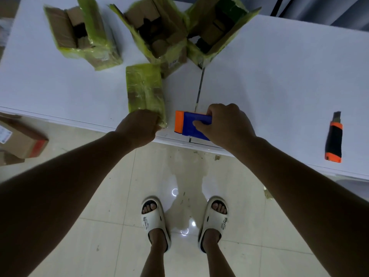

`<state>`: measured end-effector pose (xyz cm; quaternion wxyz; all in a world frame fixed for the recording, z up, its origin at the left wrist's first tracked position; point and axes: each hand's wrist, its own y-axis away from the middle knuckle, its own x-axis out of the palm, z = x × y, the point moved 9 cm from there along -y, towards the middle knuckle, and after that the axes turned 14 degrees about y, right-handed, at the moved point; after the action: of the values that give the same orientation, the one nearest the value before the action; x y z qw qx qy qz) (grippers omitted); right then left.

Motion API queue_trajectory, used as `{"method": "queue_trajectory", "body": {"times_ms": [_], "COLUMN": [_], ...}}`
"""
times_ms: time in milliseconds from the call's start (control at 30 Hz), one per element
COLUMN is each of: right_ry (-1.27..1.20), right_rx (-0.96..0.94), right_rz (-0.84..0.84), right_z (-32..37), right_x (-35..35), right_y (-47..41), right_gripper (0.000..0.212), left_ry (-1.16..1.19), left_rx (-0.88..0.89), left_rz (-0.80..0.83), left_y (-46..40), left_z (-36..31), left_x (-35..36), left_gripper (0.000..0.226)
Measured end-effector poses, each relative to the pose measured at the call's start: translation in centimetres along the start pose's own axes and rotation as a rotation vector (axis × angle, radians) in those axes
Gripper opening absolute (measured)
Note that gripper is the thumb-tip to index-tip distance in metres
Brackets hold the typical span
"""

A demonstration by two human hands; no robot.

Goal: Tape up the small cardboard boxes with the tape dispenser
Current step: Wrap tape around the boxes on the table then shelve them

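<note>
A small closed cardboard box (145, 90) wrapped in yellow-green tape lies near the front edge of the white table (279, 76). My left hand (139, 126) grips its near end with curled fingers. Just to the right, the blue and orange tape dispenser (189, 124) rests at the table's edge, and my right hand (223, 124) holds it, thumb on its blue side. Three opened boxes with yellow-green tape stand further back: one at the left (83, 35), one in the middle (157, 33), one at the right (215, 31).
A black and orange utility knife (334, 138) lies on the table at the right. A seam (199, 90) runs between two tabletops. More cardboard boxes (20, 138) sit on the tiled floor at the left. My feet in white slippers stand below the table edge.
</note>
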<state>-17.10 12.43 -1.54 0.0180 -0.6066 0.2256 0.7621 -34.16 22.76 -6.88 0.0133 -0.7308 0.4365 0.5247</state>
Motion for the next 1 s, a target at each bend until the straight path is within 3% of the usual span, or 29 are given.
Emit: {"method": "queue_trajectory", "body": {"times_ms": [467,600,800,900,1000], "right_ry": [0.208,0.301,0.212,0.198,0.188], "right_rx": [0.044,-0.032,0.036,0.067,0.088], "right_rz": [-0.011,-0.041,-0.042,-0.067,-0.091], "right_z": [6.2,7.6,7.4,6.9,6.3], "right_x": [-0.9,-0.9,0.3,-0.2,-0.6], "right_y": [-3.2,-2.8,-2.0,-2.2,-1.9], "right_gripper": [0.029,0.007,0.025,0.025,0.027], "left_ry": [0.087,0.073,0.086,0.119,0.159], "left_rx": [0.06,0.048,0.037,0.002,-0.074], "left_rz": [0.012,0.019,0.043,0.057,0.104], "left_y": [-0.9,-0.7,-1.1,-1.3,-1.4], "left_z": [0.7,1.1,1.3,1.3,1.3], "left_x": [0.4,0.3,0.6,0.3,0.4], "left_gripper": [0.019,0.024,0.027,0.014,0.025]}}
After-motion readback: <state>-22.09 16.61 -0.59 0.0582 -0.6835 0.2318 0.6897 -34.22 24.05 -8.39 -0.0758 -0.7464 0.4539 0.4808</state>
